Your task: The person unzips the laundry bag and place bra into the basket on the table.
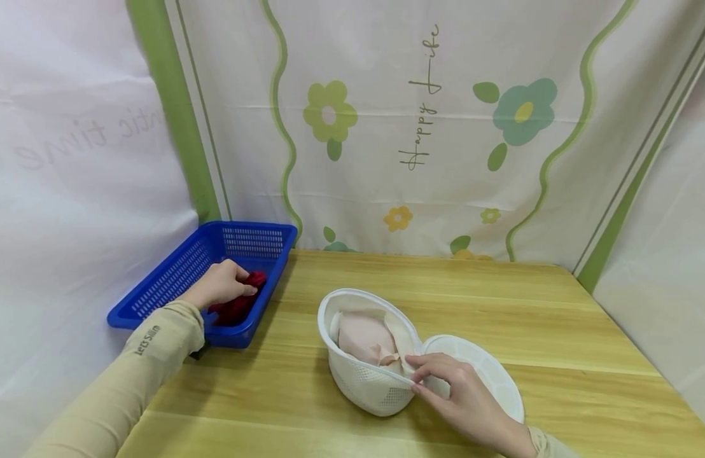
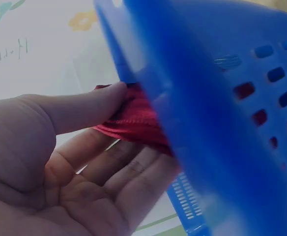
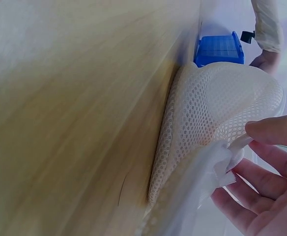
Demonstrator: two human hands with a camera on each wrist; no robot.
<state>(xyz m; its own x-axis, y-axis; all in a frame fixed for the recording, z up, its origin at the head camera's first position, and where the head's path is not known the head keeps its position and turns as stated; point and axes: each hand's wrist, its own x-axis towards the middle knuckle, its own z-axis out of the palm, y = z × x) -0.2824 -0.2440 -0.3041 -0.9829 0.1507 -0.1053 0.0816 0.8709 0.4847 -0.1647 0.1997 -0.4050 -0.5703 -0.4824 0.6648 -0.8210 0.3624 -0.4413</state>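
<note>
Between thumb and fingers, my left hand (image 1: 222, 284) pinches a dark red fabric garment (image 1: 236, 310) inside the blue plastic basket (image 1: 288, 245). The left wrist view shows the red garment's (image 2: 136, 118) stitched edge at the thumb tip; its exact kind cannot be told. A white mesh laundry bag (image 1: 368, 387), its top unzipped, stands on the table with pale pink and cream fabric (image 1: 361, 337) inside. My right hand (image 1: 464, 397) pinches the bag's rim on its near right side. Its round lid (image 1: 498, 375) lies folded back, partly behind that hand.
The wooden table (image 1: 593, 356) extends right of the bag. Behind it hangs a flowered curtain (image 1: 364, 184), with more white sheeting (image 1: 72, 210) along the left side. The basket's slotted walls rise around the red garment. A small dark object (image 1: 199, 351) sits under my left wrist.
</note>
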